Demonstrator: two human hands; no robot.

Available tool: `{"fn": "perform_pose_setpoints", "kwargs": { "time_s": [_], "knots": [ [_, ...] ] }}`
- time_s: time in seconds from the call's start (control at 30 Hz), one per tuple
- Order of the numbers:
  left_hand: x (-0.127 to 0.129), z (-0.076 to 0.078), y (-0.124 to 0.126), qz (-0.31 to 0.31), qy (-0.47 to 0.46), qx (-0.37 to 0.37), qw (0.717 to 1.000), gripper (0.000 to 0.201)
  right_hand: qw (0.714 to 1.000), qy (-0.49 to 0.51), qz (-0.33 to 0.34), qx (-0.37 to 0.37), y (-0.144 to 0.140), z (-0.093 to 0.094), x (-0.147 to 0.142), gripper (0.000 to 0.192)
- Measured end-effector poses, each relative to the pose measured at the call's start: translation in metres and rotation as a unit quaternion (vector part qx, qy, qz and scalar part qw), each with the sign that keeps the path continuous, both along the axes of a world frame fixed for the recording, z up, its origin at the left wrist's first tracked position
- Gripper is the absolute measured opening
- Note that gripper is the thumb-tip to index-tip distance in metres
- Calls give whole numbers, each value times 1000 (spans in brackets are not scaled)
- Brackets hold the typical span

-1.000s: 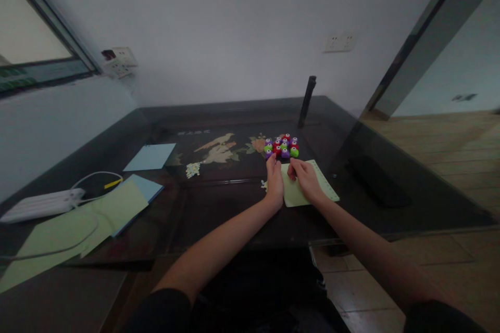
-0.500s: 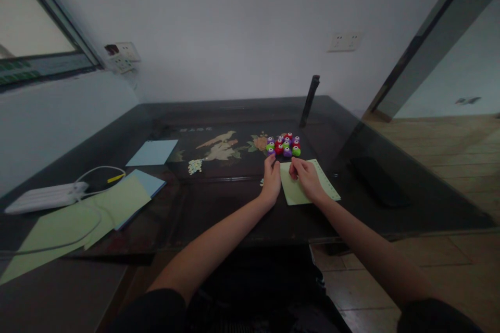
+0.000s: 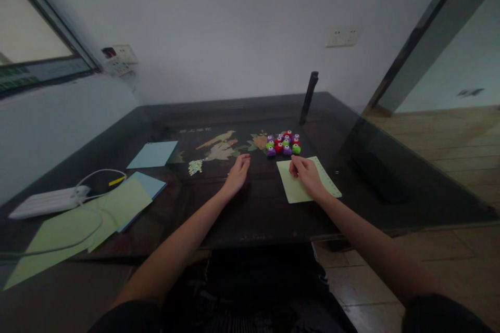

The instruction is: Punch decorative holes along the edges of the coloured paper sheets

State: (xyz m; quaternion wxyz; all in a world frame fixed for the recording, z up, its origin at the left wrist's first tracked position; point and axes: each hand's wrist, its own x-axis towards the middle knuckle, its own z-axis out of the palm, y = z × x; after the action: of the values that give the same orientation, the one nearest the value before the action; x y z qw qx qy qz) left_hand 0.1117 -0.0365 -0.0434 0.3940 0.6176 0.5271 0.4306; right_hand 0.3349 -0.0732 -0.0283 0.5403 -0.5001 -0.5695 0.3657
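Both my hands are resting on the dark glass-topped table (image 3: 351,135), well apart from each other. My left hand (image 3: 237,173) is lying palm down on the bare glass with fingers loosely spread and holding nothing, just beside a small patch of pale scattered paper bits (image 3: 195,167). My right hand (image 3: 307,176) is pressing down on the pale green rectangular paper sheet (image 3: 295,192), fingers curled over its upper middle; whether they are pinching something small there I cannot tell. That sheet is lying flat near the table's front edge, and a row of punched holes is running along its right border.

Just beyond the sheet, a tight cluster of small round craft punches in red, purple and green (image 3: 283,143) is sitting on the glass, close to my right fingertips but not touching them. A dark slim upright post (image 3: 309,91) is standing behind the cluster.

Far to my left, a light blue paper square (image 3: 152,154) is lying alone, while larger pale green sheets (image 3: 78,226) are overlapping another blue sheet (image 3: 147,187). A white power strip (image 3: 42,203) with a looping white cable (image 3: 97,173) is sitting at the table's left edge.
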Motion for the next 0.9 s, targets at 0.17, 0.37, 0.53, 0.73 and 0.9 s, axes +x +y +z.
{"fn": "perform_pose_setpoints", "kwargs": {
  "time_s": [0.17, 0.37, 0.53, 0.73, 0.9],
  "knots": [
    [-56, -3, 13, -10, 193, 59, 979, 28, 1000, 3, -3, -3, 0, 0, -1, 45],
    [-91, -3, 25, -36, 254, 109, 960, 31, 1000, -15, 8, 7, -2, 3, -2, 47],
    [-106, 1, 32, 15, 249, 115, 962, 29, 1000, -21, 5, 8, -1, 1, -2, 47],
    [-92, 6, 18, -39, 255, 172, 951, 28, 999, -27, 2, 20, 0, 0, -1, 47],
    [-61, 11, -3, -148, 231, 203, 940, 25, 1000, -25, -3, 17, 0, 1, -1, 47]
  ]
}}
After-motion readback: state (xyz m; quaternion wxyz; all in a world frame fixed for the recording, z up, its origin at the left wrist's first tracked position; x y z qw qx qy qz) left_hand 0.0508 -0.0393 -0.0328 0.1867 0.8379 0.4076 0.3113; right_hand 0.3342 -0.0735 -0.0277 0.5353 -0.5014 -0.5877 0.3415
